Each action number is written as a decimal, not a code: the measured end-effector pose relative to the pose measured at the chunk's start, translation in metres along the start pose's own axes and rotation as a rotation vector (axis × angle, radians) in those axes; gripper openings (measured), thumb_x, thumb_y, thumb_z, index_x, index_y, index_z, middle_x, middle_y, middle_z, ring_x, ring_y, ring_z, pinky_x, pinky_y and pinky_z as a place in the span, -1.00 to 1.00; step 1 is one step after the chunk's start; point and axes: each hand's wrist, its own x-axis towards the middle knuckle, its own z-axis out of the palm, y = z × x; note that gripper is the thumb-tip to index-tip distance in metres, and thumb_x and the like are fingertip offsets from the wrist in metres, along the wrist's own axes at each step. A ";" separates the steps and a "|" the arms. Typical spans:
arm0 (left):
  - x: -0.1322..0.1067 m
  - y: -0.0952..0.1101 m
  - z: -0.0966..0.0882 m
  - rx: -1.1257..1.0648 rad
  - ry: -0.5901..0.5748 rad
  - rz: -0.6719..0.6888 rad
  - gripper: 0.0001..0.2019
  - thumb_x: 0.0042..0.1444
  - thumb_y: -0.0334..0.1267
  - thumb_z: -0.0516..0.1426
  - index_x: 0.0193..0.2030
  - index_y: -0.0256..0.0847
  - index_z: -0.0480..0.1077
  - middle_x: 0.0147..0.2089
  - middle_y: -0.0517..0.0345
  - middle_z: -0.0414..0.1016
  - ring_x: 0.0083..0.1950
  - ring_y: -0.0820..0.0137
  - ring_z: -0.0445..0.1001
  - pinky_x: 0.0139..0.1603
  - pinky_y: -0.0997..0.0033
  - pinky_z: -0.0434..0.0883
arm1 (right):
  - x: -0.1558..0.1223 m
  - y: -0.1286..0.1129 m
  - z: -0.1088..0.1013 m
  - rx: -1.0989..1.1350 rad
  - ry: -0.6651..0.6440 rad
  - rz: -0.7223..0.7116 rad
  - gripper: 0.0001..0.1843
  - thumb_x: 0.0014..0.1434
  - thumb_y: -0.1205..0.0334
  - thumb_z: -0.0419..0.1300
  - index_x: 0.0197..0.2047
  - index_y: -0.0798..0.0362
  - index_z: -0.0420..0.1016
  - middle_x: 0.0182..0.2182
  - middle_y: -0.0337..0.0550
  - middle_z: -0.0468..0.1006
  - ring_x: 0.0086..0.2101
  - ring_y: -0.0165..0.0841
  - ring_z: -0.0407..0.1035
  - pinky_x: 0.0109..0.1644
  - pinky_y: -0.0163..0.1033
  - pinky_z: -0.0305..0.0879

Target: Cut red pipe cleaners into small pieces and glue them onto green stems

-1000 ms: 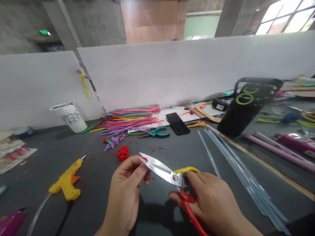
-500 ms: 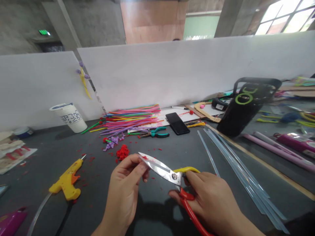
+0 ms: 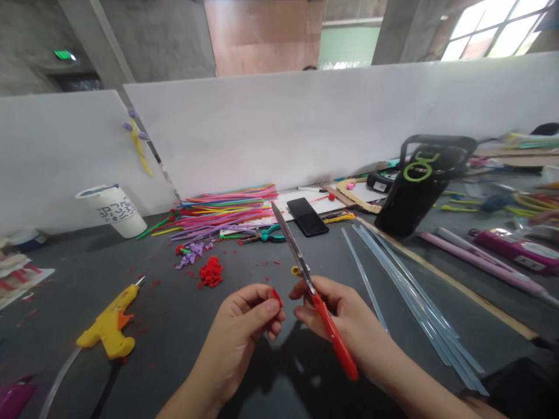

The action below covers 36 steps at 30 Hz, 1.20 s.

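My left hand (image 3: 244,331) pinches a small red piece (image 3: 277,297) between thumb and forefinger, low over the dark table. Just to its right, my right hand (image 3: 340,314) holds red-handled scissors (image 3: 299,256), their blades pointing up and away from me and clear of the red piece. The blades look closed or nearly so, seen edge-on. Beyond my left hand lies a pile of small red pieces (image 3: 211,272), with a heap of purple pieces (image 3: 192,254) behind it.
A yellow glue gun (image 3: 109,323) lies at left, near a white cup (image 3: 114,210). Colourful pipe cleaners (image 3: 222,210), teal pliers (image 3: 266,234) and a phone (image 3: 307,216) sit at the back. At right are clear sticks (image 3: 410,291) and a black bottle (image 3: 410,195).
The scissors have swung from across my left fingertips to pointing up and away, apart from the left hand. My left hand has moved right, and the red piece shows between its fingers.
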 end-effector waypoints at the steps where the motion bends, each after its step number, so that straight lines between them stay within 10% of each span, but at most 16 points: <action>1: 0.000 -0.002 0.000 -0.004 -0.027 -0.038 -0.91 -0.14 -0.35 0.26 -0.50 -0.31 0.43 -0.59 0.22 0.42 -0.61 0.63 0.31 -0.60 0.68 0.21 | 0.001 -0.002 0.000 0.086 -0.033 0.020 -0.83 -0.06 0.17 0.14 -0.40 0.09 0.33 -0.65 -0.38 0.23 -0.65 -0.54 0.06 -0.60 -0.43 0.01; 14: 0.001 -0.008 -0.002 0.119 -0.168 -0.231 -0.88 -0.19 -0.32 0.25 -0.56 -0.33 0.42 -0.64 0.20 0.39 -0.67 0.63 0.26 -0.65 0.66 0.16 | 0.000 0.000 0.000 0.230 -0.203 0.061 -0.92 -0.04 0.26 0.08 -0.49 0.09 0.29 -0.72 -0.40 0.26 -0.74 -0.60 0.04 -0.69 -0.47 -0.08; 29: 0.003 -0.013 0.006 0.412 0.041 0.066 -0.92 -0.26 -0.34 0.23 -0.58 -0.31 0.43 -0.67 0.24 0.32 -0.63 0.53 0.23 -0.61 0.55 0.15 | 0.001 -0.002 0.005 0.080 -0.041 0.024 -0.87 -0.19 0.50 -0.01 -0.58 0.09 0.20 -0.69 -0.45 0.16 -0.64 -0.58 0.02 -0.59 -0.47 -0.04; 36: 0.002 -0.009 0.004 0.383 0.061 0.084 -0.94 -0.23 -0.36 0.23 -0.57 -0.30 0.43 -0.65 0.25 0.34 -0.63 0.54 0.22 -0.59 0.55 0.18 | 0.001 0.000 0.001 -0.148 0.004 -0.100 -0.86 -0.01 0.29 0.08 -0.55 0.07 0.19 -0.63 -0.38 0.18 -0.57 -0.52 0.04 -0.53 -0.44 0.01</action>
